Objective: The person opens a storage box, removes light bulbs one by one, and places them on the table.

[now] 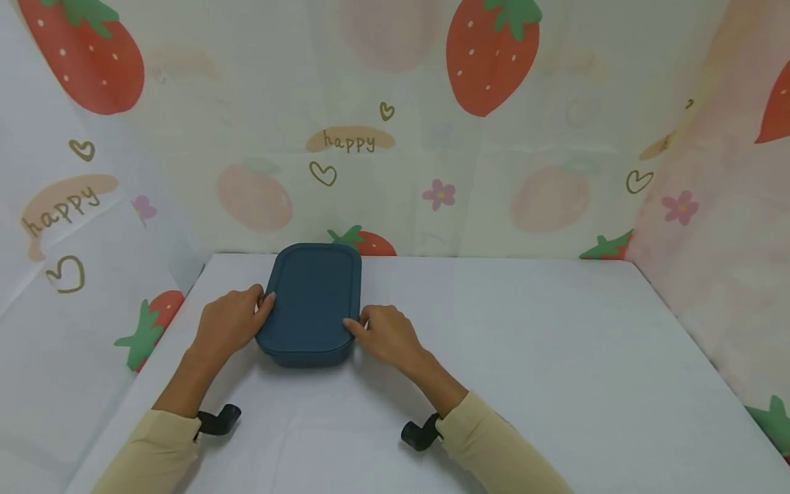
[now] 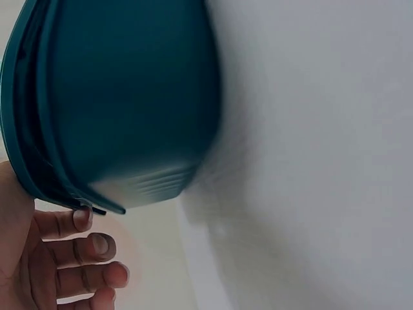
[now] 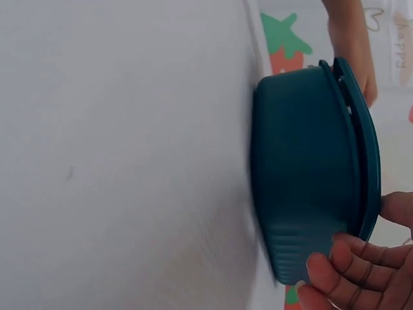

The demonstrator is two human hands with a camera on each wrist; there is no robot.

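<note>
A dark blue rectangular container [image 1: 308,359] with a rounded lid [image 1: 313,298] stands upright on the white table. At its left side, my left hand [image 1: 230,321] pinches the lid's edge, thumb on top. My right hand [image 1: 389,335] holds the right edge nearer the front, thumb on the lid. In the left wrist view, the left hand [image 2: 61,261] has its index fingertip under the lid's rim, beside the container wall [image 2: 135,84]; a narrow gap shows below the lid. The right wrist view shows the right hand [image 3: 368,274] with fingertips by the container's ribbed corner [image 3: 290,248].
The white table [image 1: 524,363] extends to the right and in front of the container. A cloth backdrop [image 1: 481,171] with strawberries, hearts and lettering stands behind and at both sides. Black wrist-worn pieces [image 1: 220,420] hang beside the beige sleeves [image 1: 151,449].
</note>
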